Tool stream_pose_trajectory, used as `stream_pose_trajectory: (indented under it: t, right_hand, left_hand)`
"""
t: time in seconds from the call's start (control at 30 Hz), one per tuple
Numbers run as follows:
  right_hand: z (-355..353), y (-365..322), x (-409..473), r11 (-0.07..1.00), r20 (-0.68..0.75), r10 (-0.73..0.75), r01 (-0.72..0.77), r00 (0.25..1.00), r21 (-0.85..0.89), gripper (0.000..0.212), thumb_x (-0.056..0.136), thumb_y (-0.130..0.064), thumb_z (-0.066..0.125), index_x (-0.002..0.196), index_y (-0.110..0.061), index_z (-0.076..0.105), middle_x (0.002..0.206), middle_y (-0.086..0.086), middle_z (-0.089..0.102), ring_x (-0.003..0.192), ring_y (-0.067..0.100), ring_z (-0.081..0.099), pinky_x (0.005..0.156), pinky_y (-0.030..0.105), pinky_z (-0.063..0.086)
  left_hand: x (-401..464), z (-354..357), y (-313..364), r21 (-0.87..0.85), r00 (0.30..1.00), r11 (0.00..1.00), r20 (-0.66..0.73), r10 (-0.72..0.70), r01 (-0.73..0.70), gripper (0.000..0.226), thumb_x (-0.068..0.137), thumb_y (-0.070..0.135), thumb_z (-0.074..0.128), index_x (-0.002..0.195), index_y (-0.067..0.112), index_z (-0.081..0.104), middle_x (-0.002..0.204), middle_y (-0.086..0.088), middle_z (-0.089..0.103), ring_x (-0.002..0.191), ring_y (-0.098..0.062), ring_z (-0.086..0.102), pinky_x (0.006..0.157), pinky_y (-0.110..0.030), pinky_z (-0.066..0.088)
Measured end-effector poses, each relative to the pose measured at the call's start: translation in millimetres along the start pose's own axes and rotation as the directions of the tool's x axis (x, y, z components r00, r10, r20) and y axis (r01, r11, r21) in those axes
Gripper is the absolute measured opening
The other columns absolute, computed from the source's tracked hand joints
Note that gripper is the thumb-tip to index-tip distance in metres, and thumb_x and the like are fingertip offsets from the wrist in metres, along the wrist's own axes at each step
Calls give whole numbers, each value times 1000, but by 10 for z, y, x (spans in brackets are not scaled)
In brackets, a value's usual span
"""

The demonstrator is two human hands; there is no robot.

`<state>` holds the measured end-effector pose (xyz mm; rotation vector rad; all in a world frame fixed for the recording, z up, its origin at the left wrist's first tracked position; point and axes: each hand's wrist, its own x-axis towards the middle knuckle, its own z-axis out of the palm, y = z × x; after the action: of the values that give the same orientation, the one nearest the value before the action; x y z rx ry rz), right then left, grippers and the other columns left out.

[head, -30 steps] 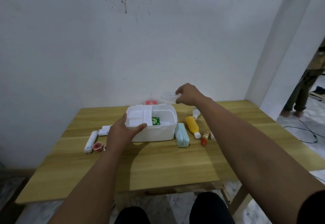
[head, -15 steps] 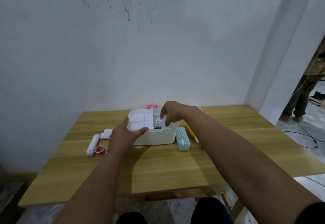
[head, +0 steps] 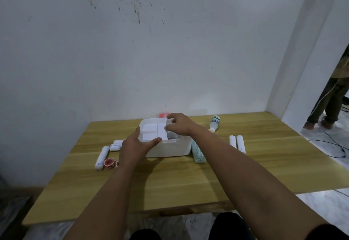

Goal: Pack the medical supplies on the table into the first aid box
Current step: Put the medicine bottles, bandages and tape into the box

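The left hand [head: 135, 146] grips the white tray [head: 154, 131] atop the first aid box [head: 170, 146] at counter [head: 170, 183] centre, steadying it while the right hand [head: 179, 124] pinches the tray's 3 o'clock edge (likely seating it), with bandage rolls [head: 237, 143] waiting at 3 o'clock.

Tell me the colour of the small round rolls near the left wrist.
Red centres with pale rims on the tape rolls, clearest in the head view.

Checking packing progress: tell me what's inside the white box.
A white divided tray sits across the left of the first aid box. The right hand covers the open side, hiding what lies below.
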<state>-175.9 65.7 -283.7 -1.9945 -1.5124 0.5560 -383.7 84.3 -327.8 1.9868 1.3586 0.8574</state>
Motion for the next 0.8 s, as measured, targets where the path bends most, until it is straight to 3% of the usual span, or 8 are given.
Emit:
stream_pose_trajectory:
  t: [0.17,0.3,0.5,0.8]
  right_hand:
    - [152,-51,18,1000,-39,11,-12,999,-21,64,89,-35,73,145,-12,51,144,8,55,130,24,53,101,30,41]
    - [242,-136,38,999,-30,20,-22,999,-50,63,91,-32,71,146,-10,48,146,10,53,125,25,58,94,26,42]
    - [288,-179,42,995,-53,27,-32,998,-98,60,93,-30,67,145,-7,49,149,10,50,135,27,48,107,34,39]
    - [260,-169,45,993,-57,10,-17,998,-116,61,93,-34,66,145,-9,49,149,10,51,132,27,51,106,34,40]
  left_hand:
    - [-1,-1,10,11,1000,1000,2,-2,2,109,72,68,77,158,16,35,156,-10,47,140,-32,47,102,-47,49]
    - [7,-13,-12,1,1000,1000,8,1,-1,111,71,70,77,158,15,36,155,-10,48,138,-32,49,103,-49,51]
    - [26,-19,-34,-4,1000,1000,22,1,-1,115,67,74,76,158,17,36,154,-10,50,136,-32,50,102,-51,52]
    - [32,-7,-36,-1,1000,1000,16,10,-9,112,70,71,77,158,16,36,154,-10,50,136,-32,50,100,-47,52]
